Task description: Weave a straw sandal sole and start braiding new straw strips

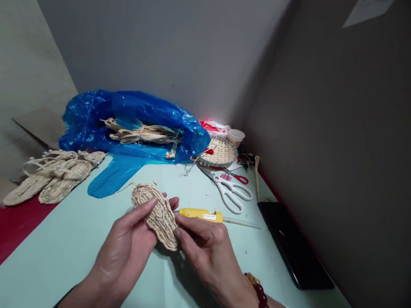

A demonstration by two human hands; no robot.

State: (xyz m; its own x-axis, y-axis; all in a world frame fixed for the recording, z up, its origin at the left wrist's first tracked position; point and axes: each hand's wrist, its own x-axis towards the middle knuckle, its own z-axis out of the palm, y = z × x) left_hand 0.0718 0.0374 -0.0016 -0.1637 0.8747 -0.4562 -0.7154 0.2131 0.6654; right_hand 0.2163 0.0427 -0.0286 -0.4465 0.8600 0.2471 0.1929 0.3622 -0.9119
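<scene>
A small woven straw sole (158, 217), oval and tan with coiled braid rows, is held up over the table between my two hands. My left hand (126, 243) cradles it from below and the left, thumb pressed on its upper face. The fingers of my right hand (205, 244) pinch its lower right edge; the fingertips behind it are hidden. A loose strand (124, 188) sticks out at the sole's far left end. Just beyond my right hand lies a yellow-handled tool (201, 215) with a long thin shaft pointing right.
White-handled scissors (229, 191) and red-handled scissors (240, 178) lie ahead. A blue plastic bag (133, 102) holds a bundle of straw (143, 134). Woven sandals (65, 178) rest at left. A shallow basket (219, 153), a cup (235, 136) and a black phone-like slab (294, 246) are at right.
</scene>
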